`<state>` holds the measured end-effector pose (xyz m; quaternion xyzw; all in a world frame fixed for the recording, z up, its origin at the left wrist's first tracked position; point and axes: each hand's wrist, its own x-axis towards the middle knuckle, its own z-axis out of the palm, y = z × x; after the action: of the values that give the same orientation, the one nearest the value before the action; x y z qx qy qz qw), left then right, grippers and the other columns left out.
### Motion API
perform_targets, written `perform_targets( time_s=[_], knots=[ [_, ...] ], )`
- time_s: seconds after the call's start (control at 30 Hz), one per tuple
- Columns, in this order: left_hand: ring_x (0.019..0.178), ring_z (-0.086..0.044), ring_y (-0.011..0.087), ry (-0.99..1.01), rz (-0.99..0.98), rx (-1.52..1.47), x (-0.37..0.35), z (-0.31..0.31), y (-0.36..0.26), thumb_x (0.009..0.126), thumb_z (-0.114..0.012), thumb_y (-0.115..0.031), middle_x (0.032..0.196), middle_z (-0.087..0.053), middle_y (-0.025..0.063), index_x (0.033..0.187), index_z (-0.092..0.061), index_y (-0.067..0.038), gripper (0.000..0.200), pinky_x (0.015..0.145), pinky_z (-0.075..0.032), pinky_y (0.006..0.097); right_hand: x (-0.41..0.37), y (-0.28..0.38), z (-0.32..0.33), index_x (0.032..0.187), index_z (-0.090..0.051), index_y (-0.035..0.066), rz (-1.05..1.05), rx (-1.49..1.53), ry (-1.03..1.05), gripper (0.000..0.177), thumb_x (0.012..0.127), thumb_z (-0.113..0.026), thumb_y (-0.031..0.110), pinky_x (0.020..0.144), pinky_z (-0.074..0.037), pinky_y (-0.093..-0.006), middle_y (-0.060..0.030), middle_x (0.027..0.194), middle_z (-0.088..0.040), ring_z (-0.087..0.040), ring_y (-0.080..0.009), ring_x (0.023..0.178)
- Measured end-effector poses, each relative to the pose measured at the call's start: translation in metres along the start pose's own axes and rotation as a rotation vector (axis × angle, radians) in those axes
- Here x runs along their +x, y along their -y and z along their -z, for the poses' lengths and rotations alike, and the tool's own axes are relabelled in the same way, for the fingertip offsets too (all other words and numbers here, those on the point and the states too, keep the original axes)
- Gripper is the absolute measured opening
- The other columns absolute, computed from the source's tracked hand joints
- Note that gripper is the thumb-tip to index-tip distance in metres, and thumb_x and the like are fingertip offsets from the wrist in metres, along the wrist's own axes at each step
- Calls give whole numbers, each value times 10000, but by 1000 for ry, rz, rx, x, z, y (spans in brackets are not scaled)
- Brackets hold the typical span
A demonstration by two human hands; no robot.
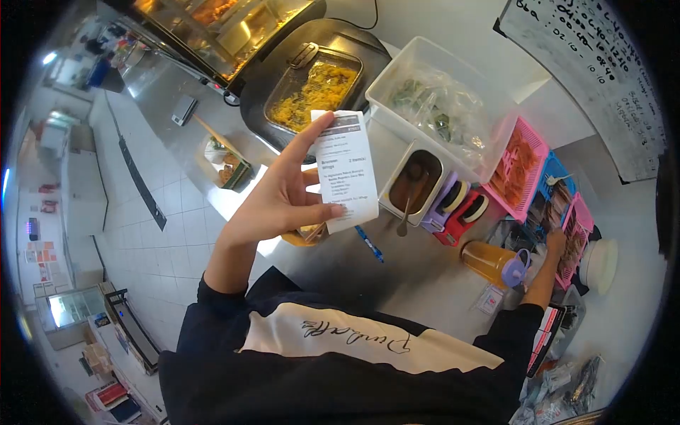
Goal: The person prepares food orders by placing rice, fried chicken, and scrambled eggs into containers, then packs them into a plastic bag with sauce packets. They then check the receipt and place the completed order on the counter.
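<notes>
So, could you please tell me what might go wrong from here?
The right forearm passes close by the jug of amber liquid, so drawing the right hand back might knock it.
The ladle sticks out past the rim of the sauce container; a sleeve could catch it and splash sauce.
The receipt is pinched in the left hand near the tray of yellow food and could drop in if it slips.

Black top (319, 389); cream panel (283, 340) with black cursive lettering (379, 341).
</notes>
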<state>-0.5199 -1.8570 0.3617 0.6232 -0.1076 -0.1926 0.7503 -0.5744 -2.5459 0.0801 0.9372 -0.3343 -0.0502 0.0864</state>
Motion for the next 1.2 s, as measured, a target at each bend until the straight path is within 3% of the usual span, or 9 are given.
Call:
perform_targets(
  time_s=[0.17, 0.27, 0.37, 0.43, 0.53, 0.67, 0.8, 1.1, 1.2],
  knots=[
    [1218, -437, 254, 62, -37, -29, -18, 18, -5, 700, -611, 174, 1418, -257, 125, 1468, -98, -95, 962, 904, -505, 343, -6, -22, 58, 1118, -542, 0, -10, 130, -86, 450, 854, -555, 364, 846, -445, -477, -252, 1102, -591, -564, -430, 1006],
    [1214, -441, 255, 95, -56, -69, -32, 30, -10, 700, -597, 180, 1423, -244, 126, 1469, -97, -91, 956, 884, -512, 329, 5, -49, 57, 1007, -519, -17, -46, 407, -479, 433, 884, -526, 398, 730, -467, -449, -232, 946, -605, -597, -382, 894],
    [1219, -435, 254, 123, -65, -76, -47, 48, -16, 697, -593, 183, 1431, -225, 129, 1469, -105, -87, 952, 851, -522, 315, -38, -11, 121, 1165, -510, 0, 112, 669, -505, 442, 866, -594, 315, 820, -466, -408, -189, 1069, -616, -605, -341, 973],
    [1225, -430, 251, 137, -99, -68, -56, 65, -20, 694, -596, 183, 1437, -214, 130, 1469, -113, -84, 951, 820, -530, 300, -96, 48, 168, 1175, -512, 23, 156, 1223, -290, 385, 860, -614, 220, 792, -477, -344, -140, 1055, -619, -608, -261, 959],
    [1225, -429, 252, 148, -122, -72, -72, 97, -26, 692, -579, 181, 1449, -199, 130, 1469, -122, -77, 937, 848, -505, 307, -215, 187, 261, 1162, -526, 50, 278, 1619, -41, 348, 834, -641, 77, 720, -489, -235, -84, 1057, -610, -610, -130, 886],
    [1237, -420, 257, 149, -158, -113, -95, 153, -32, 699, -540, 159, 1460, -202, 126, 1468, -134, -61, 896, 946, -429, 343, -314, 308, 269, 956, -604, 41, 275, 1490, 493, 158, 813, -668, 63, 694, -518, -253, -66, 897, -654, -637, -139, 764],
    [1248, -413, 250, 88, -166, -86, -122, 221, -33, 708, -535, 129, 1448, -251, 131, 1461, -162, -41, 858, 992, -379, 352, -397, 414, 233, 834, -617, 22, 404, 1499, 638, 111, 785, -708, 61, 613, -506, -240, -63, 787, -659, -622, -113, 674],
    [1142, -522, 267, -197, -102, -29, -183, 334, -28, 682, -511, 76, 1444, -277, 165, 1436, -249, -33, 806, 858, -498, 345, -471, 497, 210, 866, -630, -14, 82, 1370, 298, 188, 779, -732, 118, 623, -473, -236, -31, 761, -631, -570, -81, 662],
    [1104, -548, 250, -240, -58, -16, -193, 350, -27, 655, -512, 35, 1434, -285, 182, 1430, -270, -31, 814, 834, -507, 323, -465, 502, 181, 863, -636, -12, 47, 1504, 317, 197, 780, -734, 137, 592, -457, -236, -20, 757, -629, -563, -81, 648]
  ],
)
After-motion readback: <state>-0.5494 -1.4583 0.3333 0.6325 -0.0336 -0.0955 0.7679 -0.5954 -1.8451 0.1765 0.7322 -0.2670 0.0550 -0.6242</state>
